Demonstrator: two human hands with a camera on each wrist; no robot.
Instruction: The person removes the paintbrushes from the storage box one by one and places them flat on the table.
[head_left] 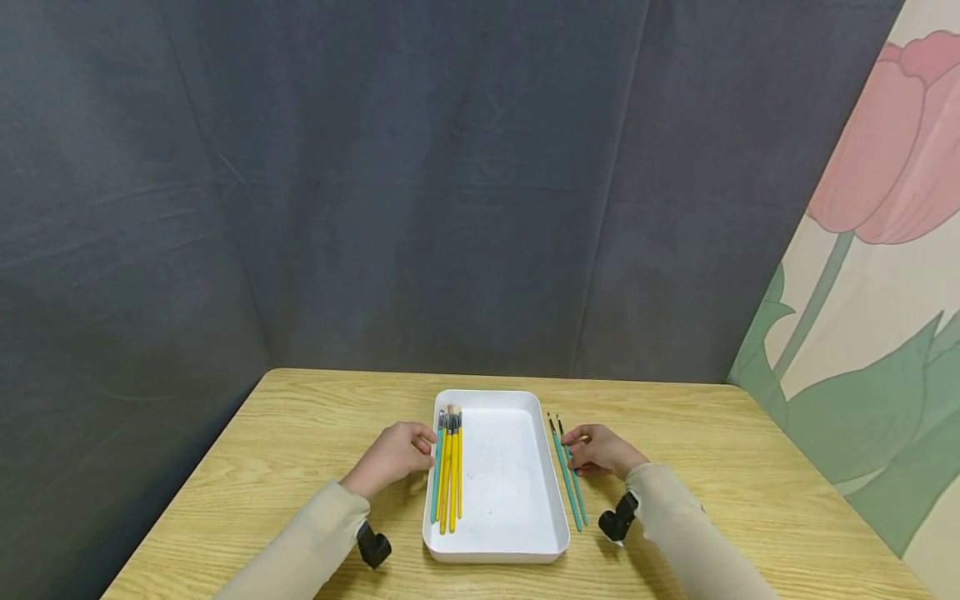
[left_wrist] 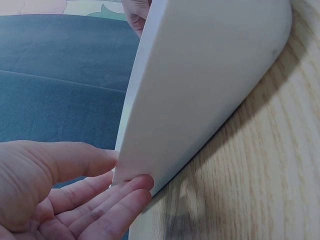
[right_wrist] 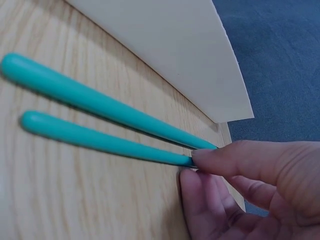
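Note:
A white tray [head_left: 502, 483] lies on the table. Along its inner left side rest several yellow-handled paintbrushes [head_left: 452, 483] and a teal-handled paintbrush [head_left: 437, 475]. My left hand [head_left: 402, 454] holds the tray's left side, its thumb [left_wrist: 95, 160] at the rim and some fingertips [left_wrist: 142, 185] against the outer wall. Two more teal paintbrushes lie on the table right of the tray, the nearer one [head_left: 566, 479] beside its wall. The outer paintbrush [right_wrist: 100, 140] is pinched near its upper part by my right hand [head_left: 600, 452]; its handle end points toward me.
The wooden table [head_left: 337, 400] extends around the tray. Behind it hangs a dark grey curtain [head_left: 450, 208]. A wall painted with a pink tulip [head_left: 877, 150] stands on the right. Each wrist wears a small black camera mount [head_left: 618, 518].

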